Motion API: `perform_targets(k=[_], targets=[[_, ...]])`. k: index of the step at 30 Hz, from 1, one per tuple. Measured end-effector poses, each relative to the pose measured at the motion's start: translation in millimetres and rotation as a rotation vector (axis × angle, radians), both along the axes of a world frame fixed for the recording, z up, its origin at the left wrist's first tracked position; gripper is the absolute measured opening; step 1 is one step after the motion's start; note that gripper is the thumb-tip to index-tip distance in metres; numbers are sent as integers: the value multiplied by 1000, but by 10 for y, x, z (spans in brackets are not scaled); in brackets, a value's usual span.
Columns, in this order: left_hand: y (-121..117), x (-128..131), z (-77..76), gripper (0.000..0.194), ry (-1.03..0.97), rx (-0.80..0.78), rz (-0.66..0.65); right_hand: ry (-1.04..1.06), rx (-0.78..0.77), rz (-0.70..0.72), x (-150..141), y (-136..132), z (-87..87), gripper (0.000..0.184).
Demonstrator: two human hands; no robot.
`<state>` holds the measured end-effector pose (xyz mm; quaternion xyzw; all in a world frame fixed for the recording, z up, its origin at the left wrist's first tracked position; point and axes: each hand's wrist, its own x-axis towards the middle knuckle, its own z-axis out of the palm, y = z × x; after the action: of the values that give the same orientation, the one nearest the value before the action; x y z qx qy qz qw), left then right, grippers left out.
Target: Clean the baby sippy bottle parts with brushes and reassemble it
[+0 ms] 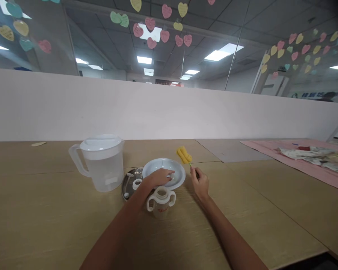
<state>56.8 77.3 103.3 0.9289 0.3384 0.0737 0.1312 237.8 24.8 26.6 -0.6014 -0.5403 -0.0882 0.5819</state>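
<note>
My right hand is closed around the thin green handle of a yellow sponge brush, holding its sponge head up to the right of a white bowl. Over that bowl reaches my left hand, fingers stretched out and apart, with nothing visible in them. Whether the fingertips touch the bowl's inside, I cannot tell. In front of the bowl, a clear baby bottle with two white handles stands upright with its top uncovered. Partly behind my left forearm lies a round metal tray bearing a white ring and small white parts.
A lidded translucent pitcher with liquid in it stands left of the tray. On the far right, a pink cloth carries crumpled pale fabric. A low white wall topped with glass runs behind the wooden table.
</note>
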Motion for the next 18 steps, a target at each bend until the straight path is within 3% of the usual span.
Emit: perform_targets(k=[3,5,8,13,15,18], targets=[[55,48,-78,31,-13,24,57,-41,21,-8,9,8,1,44],[52,47,-18,24,-18,53,98,-60,28,-21,12,12,3,44],[1,-66,217,19,-19,95,162,-67,27,-32,16,9,10,43],[-65,-529,623,17,22,84,269,-47,25,-47,32,3,16,43],[-43,-699,655,17,119,12,334,-38,17,-44,36,3,13,43],[30,-848,576,18,226,-74,405,-49,16,-53,35,4,8,44]])
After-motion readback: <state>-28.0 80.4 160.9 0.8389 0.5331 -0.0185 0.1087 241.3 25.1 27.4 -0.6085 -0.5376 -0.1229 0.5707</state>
